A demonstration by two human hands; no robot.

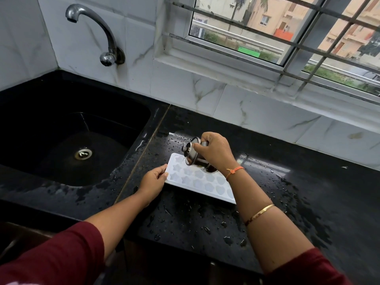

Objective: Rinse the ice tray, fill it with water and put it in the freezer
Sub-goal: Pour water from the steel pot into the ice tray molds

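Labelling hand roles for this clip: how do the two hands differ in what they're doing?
The left hand holds the left end of the white ice tray on the counter; the right hand grips a tilted steel pot above the tray. The right wrist bears an orange thread; the left wrist is bare. Both hold something.

A home kitchen is shown. A deep black sink (141, 122) is set into a black stone counter (318, 198), and a silver tap (96, 27) is fixed to the wall above it. The wall is covered with white tiles (246, 108). Drops of water are spread over the counter. A white ice tray (201, 183) is laid on it, and a small steel pot (192, 156) is held over the tray. Houses and trees are seen through a window (257, 38) guarded by bars (308, 36).
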